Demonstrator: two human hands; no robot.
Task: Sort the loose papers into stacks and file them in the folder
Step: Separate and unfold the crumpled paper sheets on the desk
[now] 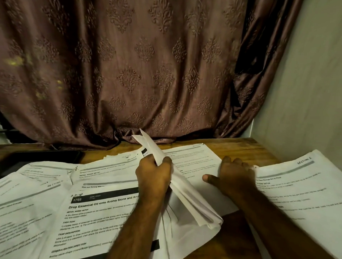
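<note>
A brown patterned curtain (129, 68) is hanging across most of the view, its hem bunching on the back edge of the wooden tabletop (237, 244), and a pale wall (315, 86) is closing off the right side. Loose printed papers (35, 211) are lying spread over nearly the whole tabletop, overlapping one another; one sheet in front is carrying a black bar with the number 3703 and a heading about essential oil. Another large sheet marked with a section heading (304, 194) is lying at the right, reaching toward the wall. A dark flat object (37, 158) is sitting at the back left, partly under the papers; whether it is the folder cannot be told. The left hand (154, 173) is gripping a folded bundle of papers (185, 190), fingers curled tight round it, the bundle tilting up off the tabletop with its far corners pointing toward the curtain. The right hand (232, 177) is lying flat with fingers spread, pressing down on a sheet (196, 159) just beside the bundle, thumb pointing toward the left hand.
</note>
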